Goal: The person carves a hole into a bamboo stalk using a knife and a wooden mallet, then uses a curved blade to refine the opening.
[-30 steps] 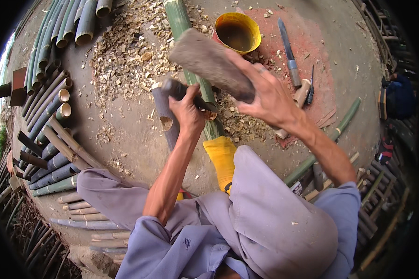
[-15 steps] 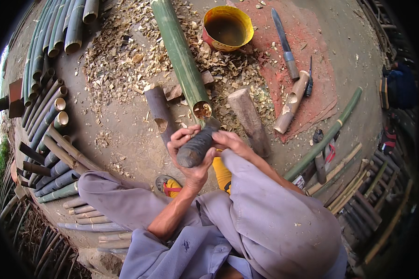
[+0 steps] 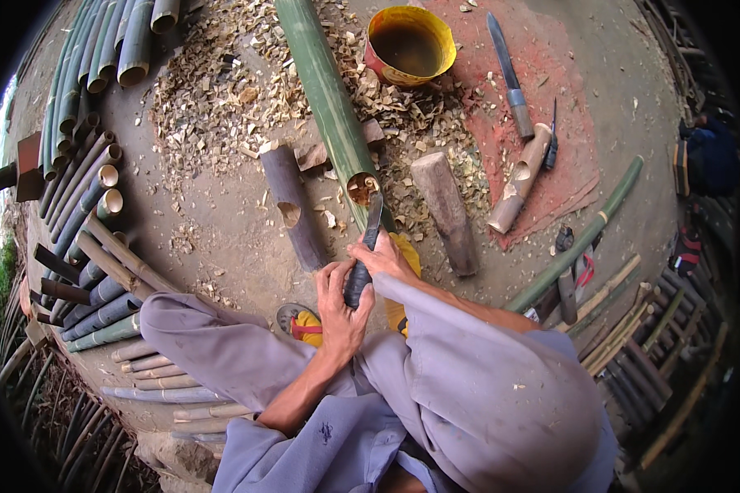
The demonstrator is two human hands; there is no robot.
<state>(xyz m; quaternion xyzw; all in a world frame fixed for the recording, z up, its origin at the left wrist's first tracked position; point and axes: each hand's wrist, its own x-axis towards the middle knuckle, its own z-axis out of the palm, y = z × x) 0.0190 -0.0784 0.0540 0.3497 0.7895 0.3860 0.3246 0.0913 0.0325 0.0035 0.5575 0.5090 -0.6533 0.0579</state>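
A carving knife (image 3: 373, 222) with a narrow, slightly curved blade and a black wrapped handle is held between both hands. My left hand (image 3: 342, 311) wraps round the lower handle. Nearer the blade, my right hand (image 3: 381, 258) closes on the upper handle. The blade tip reaches into a hole cut in the near end of a thick green bamboo pole (image 3: 329, 90), which runs away from me. Just left of that pole lies a dark bamboo piece (image 3: 284, 193) with a notch in its side. To the right stands a wooden club-like block (image 3: 446, 209).
Pale wood chips (image 3: 214, 107) cover the ground. A yellow-and-red tub (image 3: 450, 56) holds brownish liquid. On a reddish mat (image 3: 551, 189) are a big knife (image 3: 507, 78), a notched bamboo piece (image 3: 521, 177) and a thin dark tool (image 3: 552, 135). Bamboo tubes (image 3: 107, 316) line the left.
The knife has swung from a steep, foreshortened hold down into the open, its blade now in the bamboo's hole. My right hand has shifted left and down onto the upper handle.
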